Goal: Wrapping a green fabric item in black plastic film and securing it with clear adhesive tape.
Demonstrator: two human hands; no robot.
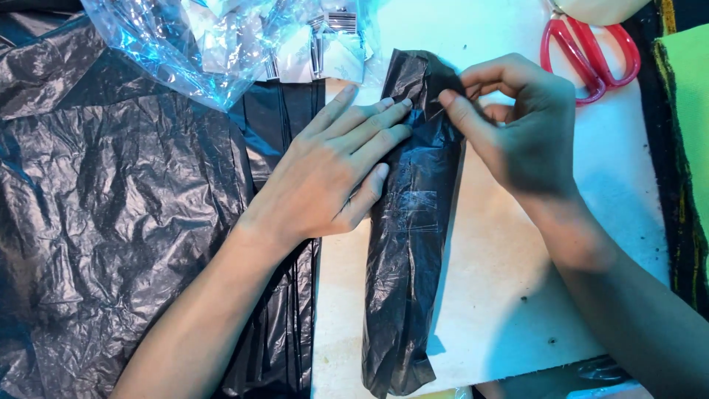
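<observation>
At the bench (509,295) mid, on the white top: 1 long parcel (406,244) wrapped in black plastic, lying lengthwise from far edge toward near edge, w/ clear tape across its middle. Left hand (332,177) lies flat on the parcel's upper left side, fingers straight & spread, palm down, pressing, not gripping. Right hand (524,125) at the parcel's far end, thumb + forefinger pinched narrow on a fold of the black wrap; other fingers curled. Left half of bench covered by 1 big crinkled black plastic sheet (111,222), its edge running under the left wrist. Far-left edge: 1 clear plastic bag (185,52) w/ several small white packets inside, count unclear. Far-right corner: 1 pair red-handled scissors (591,52), well apart from parcel, just beyond right hand. Right edge: dark fabric strip (676,185) + green patch, partly cropped.
</observation>
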